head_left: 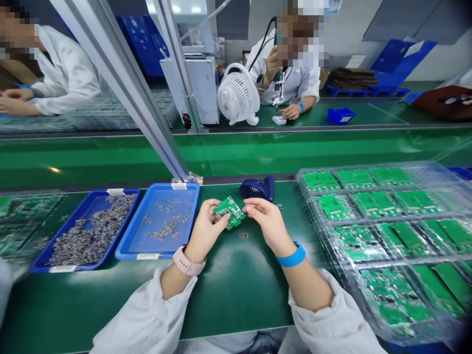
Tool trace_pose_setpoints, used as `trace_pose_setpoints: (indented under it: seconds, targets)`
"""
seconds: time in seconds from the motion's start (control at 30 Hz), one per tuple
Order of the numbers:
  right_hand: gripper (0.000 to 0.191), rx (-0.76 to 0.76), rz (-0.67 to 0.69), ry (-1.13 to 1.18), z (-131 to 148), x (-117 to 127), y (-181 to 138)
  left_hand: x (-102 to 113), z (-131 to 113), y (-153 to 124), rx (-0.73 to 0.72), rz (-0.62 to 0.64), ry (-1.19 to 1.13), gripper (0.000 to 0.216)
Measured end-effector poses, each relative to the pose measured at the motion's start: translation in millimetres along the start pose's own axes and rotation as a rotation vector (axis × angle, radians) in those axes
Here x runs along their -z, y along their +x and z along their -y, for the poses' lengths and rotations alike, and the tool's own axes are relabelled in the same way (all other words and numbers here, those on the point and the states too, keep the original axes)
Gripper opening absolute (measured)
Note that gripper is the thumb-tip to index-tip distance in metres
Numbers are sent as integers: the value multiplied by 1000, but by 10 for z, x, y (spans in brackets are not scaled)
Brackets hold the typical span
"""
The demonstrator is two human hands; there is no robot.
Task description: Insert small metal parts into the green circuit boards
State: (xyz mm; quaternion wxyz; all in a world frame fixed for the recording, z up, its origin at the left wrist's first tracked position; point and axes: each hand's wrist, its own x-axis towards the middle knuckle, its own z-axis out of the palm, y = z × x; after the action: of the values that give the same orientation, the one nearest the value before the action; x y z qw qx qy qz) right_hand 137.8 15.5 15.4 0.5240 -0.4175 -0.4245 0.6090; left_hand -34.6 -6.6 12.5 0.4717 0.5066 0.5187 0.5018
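My left hand (pixel 209 227) grips a green circuit board (pixel 229 211) by its left side, thumb across its face, above the green bench. At the board's right edge, the thumb and fingertips of my right hand (pixel 264 220) are pinched together; whatever lies between them is too small to make out. Below the board is a small pile of metal parts (pixel 243 236) on the bench. A dark blue handheld fan (pixel 255 189) lies just beyond my hands.
To the left are a blue tray (pixel 157 191) with scattered small metal parts and a fuller blue tray (pixel 96 195). A clear compartment tray (pixel 334 268) of circuit boards stands right. Beyond a metal post (pixel 129 83), a co-worker (pixel 287 73) sits near a white fan (pixel 239 96).
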Motion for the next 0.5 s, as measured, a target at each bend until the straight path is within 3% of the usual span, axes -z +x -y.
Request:
trace_pose_setpoints:
  seconds: [0.23, 0.5]
  targets:
    - [23, -194, 46, 213, 81, -8, -43, -38, -3, -53, -38, -119, -180, 24]
    - [23, -235, 160, 108, 52, -92, -96, -71, 25, -71, -56, -215, -150, 24]
